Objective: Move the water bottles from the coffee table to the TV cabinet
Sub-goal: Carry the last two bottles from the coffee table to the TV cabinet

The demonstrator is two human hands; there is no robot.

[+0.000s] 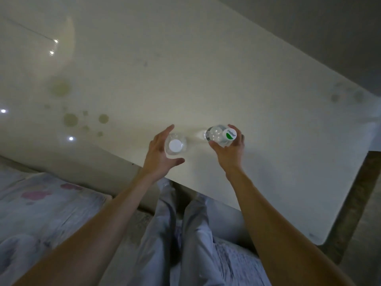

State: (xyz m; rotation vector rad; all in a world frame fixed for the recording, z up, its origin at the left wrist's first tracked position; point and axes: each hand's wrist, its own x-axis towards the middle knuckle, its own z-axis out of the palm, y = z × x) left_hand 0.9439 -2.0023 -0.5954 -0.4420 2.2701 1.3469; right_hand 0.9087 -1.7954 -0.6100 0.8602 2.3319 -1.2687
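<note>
Head view: right hand grips one bottle; open left hand cups another bottle.

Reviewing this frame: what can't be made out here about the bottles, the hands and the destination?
- TV cabinet: not in the head view, outside its edges.
- Plain-capped bottle: seen from straight above, so body and fill level are hidden; whether the left hand touches it is unclear.
- Green-capped bottle: lower body hidden by the right hand; whether it is lifted off the coffee table is unclear.
</note>
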